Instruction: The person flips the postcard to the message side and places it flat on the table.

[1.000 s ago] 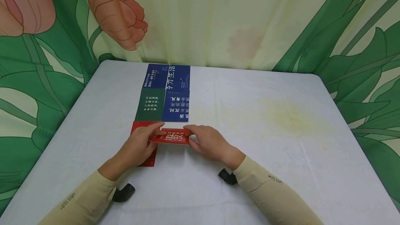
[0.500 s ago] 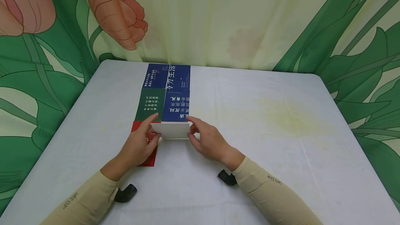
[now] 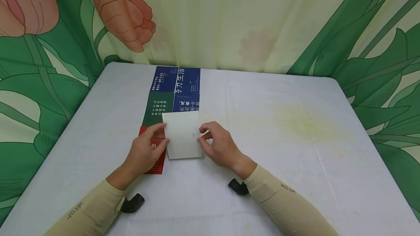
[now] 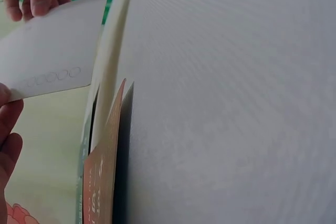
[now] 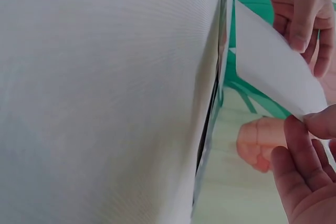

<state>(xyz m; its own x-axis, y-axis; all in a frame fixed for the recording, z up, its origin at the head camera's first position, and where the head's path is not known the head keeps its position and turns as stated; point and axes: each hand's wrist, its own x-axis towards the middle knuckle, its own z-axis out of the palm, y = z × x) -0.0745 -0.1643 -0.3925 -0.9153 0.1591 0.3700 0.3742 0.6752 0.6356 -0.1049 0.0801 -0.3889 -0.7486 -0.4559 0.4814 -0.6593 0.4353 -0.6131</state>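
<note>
We pinch the white card point(image 3: 183, 137) with left hand point(image 3: 144, 149) and right hand point(image 3: 219, 145), seemingly positioning it; lowering it seems called for next.

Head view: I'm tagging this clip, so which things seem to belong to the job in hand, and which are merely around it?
Likely part of the job:
white card, held by the left hand and right hand
red card
green card
blue cards

Merely around it:
floral curtain
white tablecloth
sleeves
</note>
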